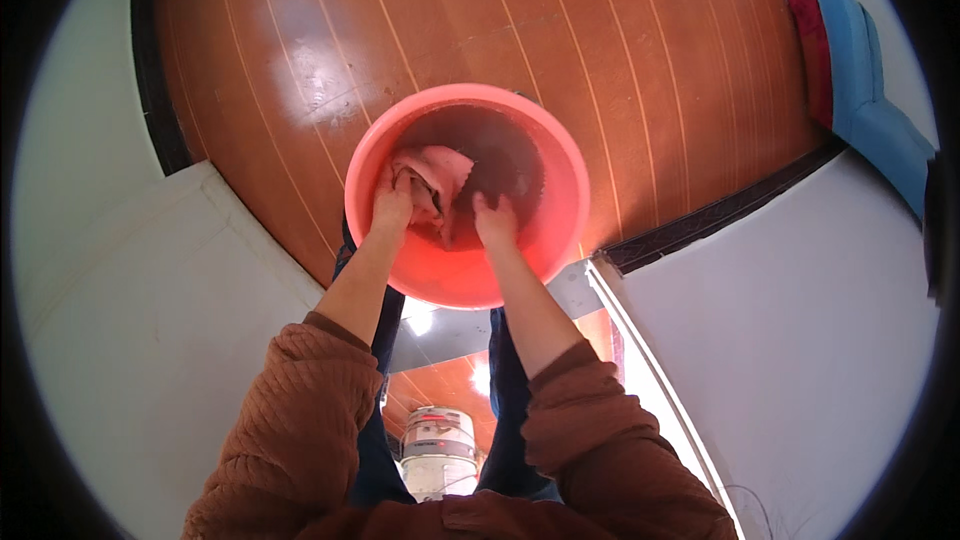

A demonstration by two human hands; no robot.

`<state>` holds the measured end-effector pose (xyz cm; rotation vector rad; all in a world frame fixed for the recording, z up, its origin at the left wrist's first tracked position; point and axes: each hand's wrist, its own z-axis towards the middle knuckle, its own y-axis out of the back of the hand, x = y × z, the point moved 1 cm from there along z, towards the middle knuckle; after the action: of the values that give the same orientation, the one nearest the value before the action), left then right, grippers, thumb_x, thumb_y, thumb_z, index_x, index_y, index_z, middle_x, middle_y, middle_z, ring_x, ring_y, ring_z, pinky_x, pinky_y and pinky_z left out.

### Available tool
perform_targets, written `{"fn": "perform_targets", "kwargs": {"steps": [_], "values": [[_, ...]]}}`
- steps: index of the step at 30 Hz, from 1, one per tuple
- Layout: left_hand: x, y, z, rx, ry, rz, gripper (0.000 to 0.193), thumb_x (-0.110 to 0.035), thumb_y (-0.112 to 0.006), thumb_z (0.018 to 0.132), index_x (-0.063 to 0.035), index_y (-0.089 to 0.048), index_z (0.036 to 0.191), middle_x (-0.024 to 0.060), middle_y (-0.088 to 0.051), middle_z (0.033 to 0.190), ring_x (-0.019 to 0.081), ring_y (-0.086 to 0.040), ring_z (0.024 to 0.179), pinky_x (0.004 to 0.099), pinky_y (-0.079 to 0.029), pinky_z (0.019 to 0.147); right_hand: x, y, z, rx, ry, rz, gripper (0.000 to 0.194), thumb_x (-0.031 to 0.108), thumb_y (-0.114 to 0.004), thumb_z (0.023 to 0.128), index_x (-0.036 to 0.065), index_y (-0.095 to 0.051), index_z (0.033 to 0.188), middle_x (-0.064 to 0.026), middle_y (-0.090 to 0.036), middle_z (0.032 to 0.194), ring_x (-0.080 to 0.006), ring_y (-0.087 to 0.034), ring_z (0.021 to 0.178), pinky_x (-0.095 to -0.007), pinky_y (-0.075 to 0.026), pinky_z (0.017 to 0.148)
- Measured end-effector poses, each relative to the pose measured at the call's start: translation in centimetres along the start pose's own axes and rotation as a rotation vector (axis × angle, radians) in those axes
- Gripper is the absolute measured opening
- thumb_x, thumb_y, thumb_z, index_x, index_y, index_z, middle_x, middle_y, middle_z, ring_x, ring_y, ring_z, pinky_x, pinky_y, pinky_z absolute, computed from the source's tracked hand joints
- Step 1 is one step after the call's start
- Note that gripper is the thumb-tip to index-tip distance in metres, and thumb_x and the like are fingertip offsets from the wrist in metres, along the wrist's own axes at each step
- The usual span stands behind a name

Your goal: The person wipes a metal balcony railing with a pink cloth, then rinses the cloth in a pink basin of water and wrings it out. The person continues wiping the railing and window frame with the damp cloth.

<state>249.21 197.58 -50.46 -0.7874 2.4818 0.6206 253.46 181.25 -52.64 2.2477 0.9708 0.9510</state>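
Observation:
A pink plastic bucket (574, 187) stands between my legs, with murky grey-brown water (487, 127) inside. My left hand (391, 202) is on the left side of the bucket, gripping a wet pink cloth (442, 169) with a scalloped edge. Part of the cloth is bunched around a dark fold, and its lower tip hangs towards the water. To the right, my right hand (496, 221) is low inside the bucket at the water, apart from the cloth. Its thumb and fingers are spread, and I see nothing held in it.
Reddish-brown wood-pattern flooring (465, 15) surrounds the bucket. Behind me, past a grey threshold strip (442, 341), stand white pails (439, 450). White walls (750, 330) flank me on both sides. A blue padded seat (862, 67) is at the far right.

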Motion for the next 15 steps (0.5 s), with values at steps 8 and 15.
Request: {"fn": "perform_targets", "kwargs": {"steps": [8, 15], "values": [[1.0, -1.1, 2.9, 0.378, 0.384, -0.559, 0.045, -0.04, -0.063, 0.094, -0.0181, -0.041, 0.126, 0.0095, -0.058, 0.109, 0.0236, -0.062, 0.091, 0.039, -0.055, 0.068, 4.4, -2.8, -6.8, 0.277, 0.134, 0.721, 0.017, 0.019, -0.065, 0.093, 0.002, -0.062, 0.092, 0.0006, -0.058, 0.081, -0.007, -0.053, 0.064, -0.0243, -0.044, 0.056], [0.8, -3.1, 0.8, 0.498, 0.606, -0.677, 0.041, -0.039, -0.062, 0.095, -0.0105, -0.049, 0.122, 0.0125, -0.062, 0.097, 0.0275, -0.063, 0.088, 0.0434, -0.054, 0.063, 8.2, 0.9, -9.1, 0.068, 0.528, 0.451, 0.019, 0.018, -0.071, 0.086, 0.005, -0.057, 0.083, -0.004, -0.055, 0.064, -0.0181, -0.054, 0.052, -0.0294, -0.044, 0.051]]}}
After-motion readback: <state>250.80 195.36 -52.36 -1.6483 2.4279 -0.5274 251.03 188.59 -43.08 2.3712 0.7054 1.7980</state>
